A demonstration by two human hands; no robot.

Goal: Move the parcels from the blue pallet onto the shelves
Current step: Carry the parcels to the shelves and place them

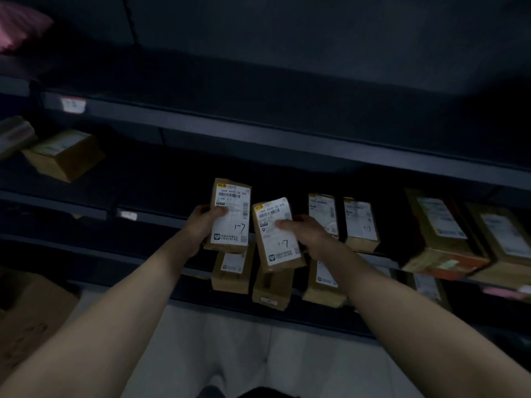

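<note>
I hold two small brown cardboard parcels in front of a dark metal shelf unit (258,130). My left hand (202,225) grips the left parcel (231,214) from its left side, thumb across its white label marked "1-7". My right hand (306,232) grips the right parcel (277,235), thumb on its label, also marked "1-7". Both parcels hover at the front edge of the middle shelf, side by side and slightly tilted. The blue pallet is out of view.
Two similar small parcels (360,224) stand on the middle shelf right of my hands, with larger boxes (444,234) further right. Several parcels (271,288) sit on the shelf below. A brown box (63,155) lies on the left shelf; a big carton (26,317) stands lower left.
</note>
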